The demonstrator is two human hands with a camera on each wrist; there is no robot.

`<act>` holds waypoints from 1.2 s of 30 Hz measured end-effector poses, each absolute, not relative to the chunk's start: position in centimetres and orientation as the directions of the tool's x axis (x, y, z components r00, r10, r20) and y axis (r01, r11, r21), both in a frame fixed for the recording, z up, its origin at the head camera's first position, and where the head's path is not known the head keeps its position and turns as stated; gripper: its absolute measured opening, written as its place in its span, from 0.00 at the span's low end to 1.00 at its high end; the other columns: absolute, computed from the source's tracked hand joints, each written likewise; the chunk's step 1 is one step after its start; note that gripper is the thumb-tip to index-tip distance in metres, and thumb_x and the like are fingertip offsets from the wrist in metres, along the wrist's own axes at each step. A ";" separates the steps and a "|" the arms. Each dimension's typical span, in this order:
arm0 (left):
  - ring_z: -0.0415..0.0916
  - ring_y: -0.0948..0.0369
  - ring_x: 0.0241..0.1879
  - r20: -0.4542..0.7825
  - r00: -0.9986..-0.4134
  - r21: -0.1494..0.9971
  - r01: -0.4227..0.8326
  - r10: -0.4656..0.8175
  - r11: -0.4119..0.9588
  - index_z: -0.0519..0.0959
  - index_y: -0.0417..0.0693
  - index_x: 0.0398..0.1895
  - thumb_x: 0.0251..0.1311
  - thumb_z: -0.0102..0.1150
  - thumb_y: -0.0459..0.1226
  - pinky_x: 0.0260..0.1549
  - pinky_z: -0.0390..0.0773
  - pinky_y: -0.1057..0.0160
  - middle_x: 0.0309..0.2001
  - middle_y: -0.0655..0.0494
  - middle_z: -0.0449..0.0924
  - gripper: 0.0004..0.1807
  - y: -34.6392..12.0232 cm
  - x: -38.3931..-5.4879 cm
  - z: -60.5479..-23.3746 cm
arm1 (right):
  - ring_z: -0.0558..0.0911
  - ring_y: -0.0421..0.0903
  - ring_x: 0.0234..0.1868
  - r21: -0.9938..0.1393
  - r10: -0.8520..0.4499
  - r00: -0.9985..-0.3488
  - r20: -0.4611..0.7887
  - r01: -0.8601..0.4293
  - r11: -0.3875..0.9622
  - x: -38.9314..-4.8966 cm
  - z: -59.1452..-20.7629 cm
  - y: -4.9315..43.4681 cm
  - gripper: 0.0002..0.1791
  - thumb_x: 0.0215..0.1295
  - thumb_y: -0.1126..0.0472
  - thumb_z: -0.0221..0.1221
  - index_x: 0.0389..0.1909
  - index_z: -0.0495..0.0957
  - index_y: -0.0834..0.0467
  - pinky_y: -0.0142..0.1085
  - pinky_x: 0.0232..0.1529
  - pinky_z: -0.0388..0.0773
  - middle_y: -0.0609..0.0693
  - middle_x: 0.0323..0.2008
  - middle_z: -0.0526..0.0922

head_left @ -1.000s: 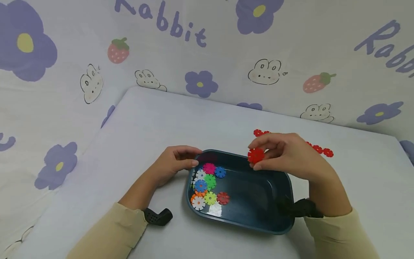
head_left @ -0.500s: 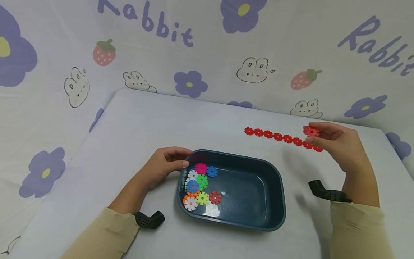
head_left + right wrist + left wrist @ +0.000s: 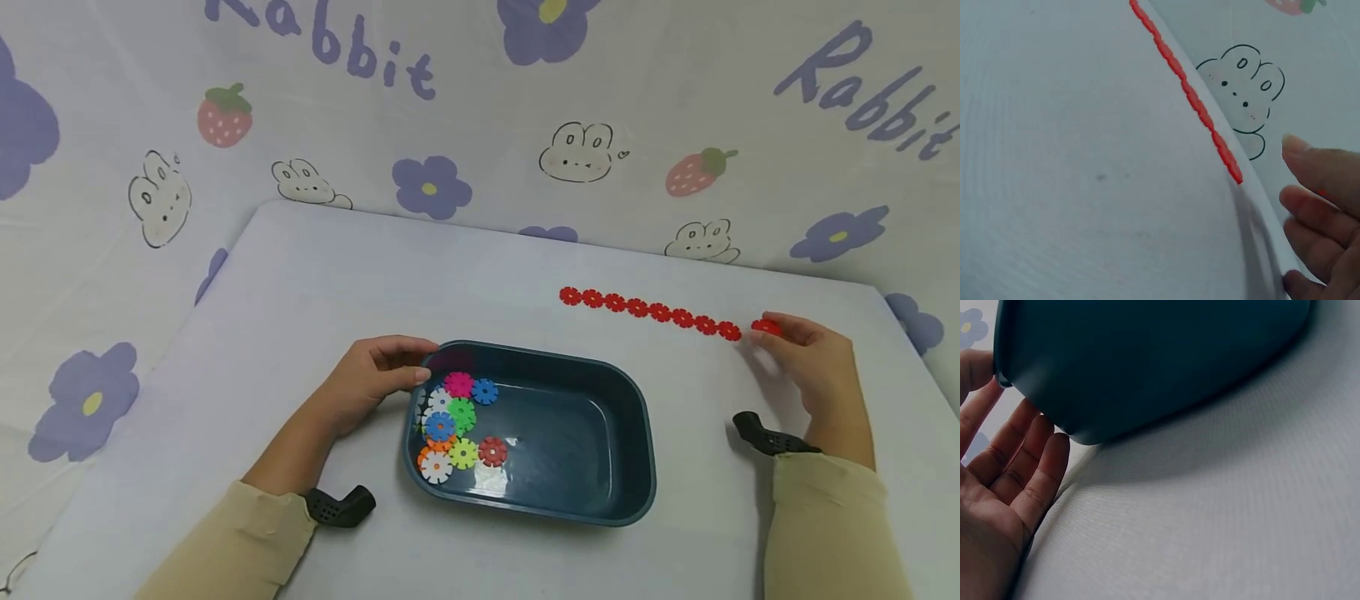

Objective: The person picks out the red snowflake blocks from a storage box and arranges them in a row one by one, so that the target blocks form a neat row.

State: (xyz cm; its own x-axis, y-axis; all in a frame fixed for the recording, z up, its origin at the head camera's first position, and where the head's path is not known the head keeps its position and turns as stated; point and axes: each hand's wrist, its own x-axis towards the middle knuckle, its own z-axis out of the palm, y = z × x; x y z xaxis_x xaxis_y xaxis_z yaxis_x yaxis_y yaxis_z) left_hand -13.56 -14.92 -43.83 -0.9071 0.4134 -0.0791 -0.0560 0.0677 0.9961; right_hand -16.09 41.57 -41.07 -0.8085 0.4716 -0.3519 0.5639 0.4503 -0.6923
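My right hand [image 3: 813,358] is at the right end of a row of red notched plastic discs [image 3: 648,311]. Between its thumb and fingers it pinches one more red notched plastic disc [image 3: 765,327], a short gap from the row's last piece. In the right wrist view the row [image 3: 1194,103] is seen nearly edge-on, with the fingers beside its near end; the held disc is mostly hidden there. My left hand [image 3: 375,371] holds the left corner of a dark blue plastic tray [image 3: 630,450], thumb at the rim; its fingers [image 3: 1041,469] touch the outer wall.
Several mixed notched discs lie along the tray's left side, including a pink one [image 3: 459,384], a green one [image 3: 462,415] and a dark red one [image 3: 492,452]. The white table [image 3: 360,275] meets a patterned cloth backdrop [image 3: 480,108] behind.
My right hand has carried the red disc from above the tray rightward, then down to the end of the red row. My left hand stays at the tray's corner; the head view has shifted slightly.
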 end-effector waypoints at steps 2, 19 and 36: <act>0.78 0.56 0.50 -0.082 -0.908 0.996 -0.060 0.410 0.064 0.80 0.46 0.56 0.60 0.66 0.39 0.46 0.81 0.63 0.55 0.49 0.81 0.20 -14.9 -13.5 -43.7 | 0.49 0.57 0.78 -0.685 0.482 -0.799 -0.360 0.577 0.444 -16.2 -41.3 41.7 0.46 0.51 0.28 0.63 0.72 0.62 0.35 0.58 0.71 0.57 0.50 0.78 0.52; 0.79 0.57 0.49 -0.077 -0.906 0.997 -0.061 0.416 0.053 0.80 0.44 0.56 0.60 0.66 0.38 0.46 0.81 0.62 0.54 0.49 0.81 0.20 -14.9 -13.5 -43.5 | 0.45 0.66 0.77 -0.500 0.433 -0.852 -0.294 0.523 0.691 -16.0 -41.6 41.5 0.40 0.68 0.37 0.52 0.72 0.63 0.60 0.66 0.67 0.56 0.61 0.77 0.48; 0.80 0.57 0.49 -0.087 -0.906 0.996 -0.068 0.415 0.059 0.80 0.44 0.56 0.61 0.66 0.38 0.47 0.81 0.63 0.55 0.48 0.81 0.20 -14.8 -13.4 -43.5 | 0.46 0.67 0.76 -0.493 0.411 -0.876 -0.252 0.482 0.724 -16.0 -42.2 41.9 0.35 0.72 0.40 0.48 0.72 0.63 0.58 0.67 0.67 0.53 0.61 0.77 0.47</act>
State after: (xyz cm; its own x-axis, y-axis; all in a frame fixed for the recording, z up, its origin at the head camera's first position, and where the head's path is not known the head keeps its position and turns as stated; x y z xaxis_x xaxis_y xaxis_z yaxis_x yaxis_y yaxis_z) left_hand -13.45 -14.81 -43.49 -0.9059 0.4146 -0.0865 -0.0683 0.0586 0.9959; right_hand -15.97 41.87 -42.16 -0.8762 0.4107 -0.2522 0.4816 0.7244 -0.4932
